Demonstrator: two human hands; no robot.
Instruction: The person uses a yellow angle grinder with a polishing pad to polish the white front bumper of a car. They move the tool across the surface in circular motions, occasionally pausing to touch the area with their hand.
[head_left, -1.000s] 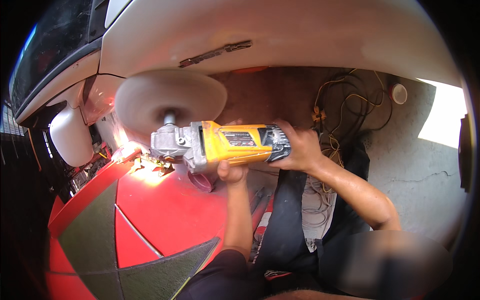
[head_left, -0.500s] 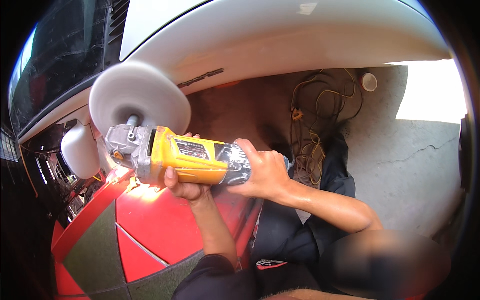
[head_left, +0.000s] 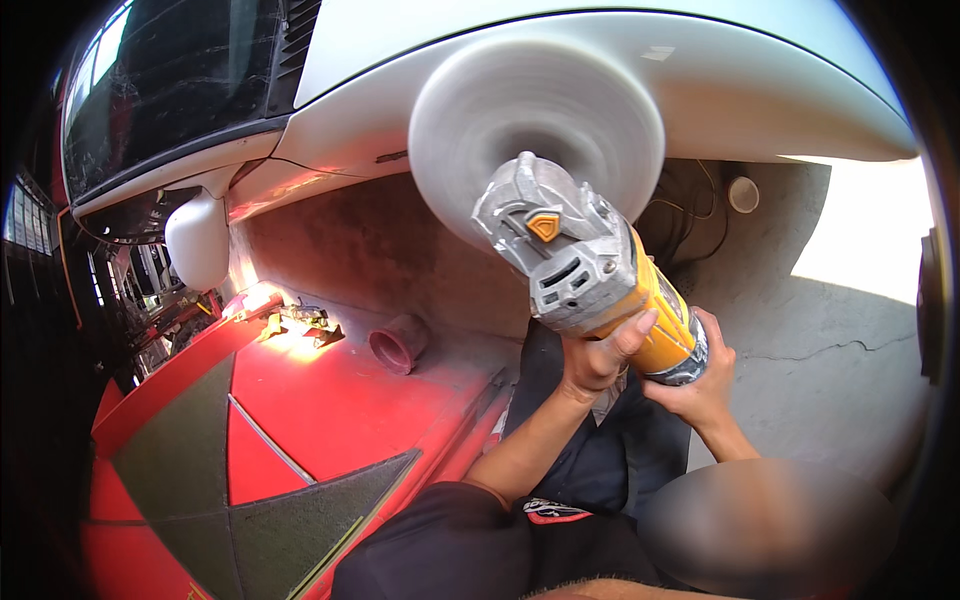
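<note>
My left hand [head_left: 603, 355] is wrapped round the yellow body of an angle polisher [head_left: 650, 300], just behind its scuffed grey metal head. At the rear, my right hand [head_left: 704, 385] closes on the dark grip end. A wide white round pad [head_left: 530, 95] is mounted on the polisher and looks blurred, as if spinning. It lies in front of the lower side of a white car [head_left: 745, 85]. Whether the pad touches the paint, I cannot tell.
On the left, a red surface with dark green panels [head_left: 300, 430] carries a red cup-shaped container [head_left: 399, 343] lying tilted and a brightly lit small object [head_left: 298, 322]. The car's white mirror [head_left: 197, 240] juts out above. Cables [head_left: 690, 210] and a round white tub [head_left: 742, 195] are on the concrete floor.
Both hands have carried the polisher to the right along the car and swung its head upward. The red container, earlier hidden behind it, now shows.
</note>
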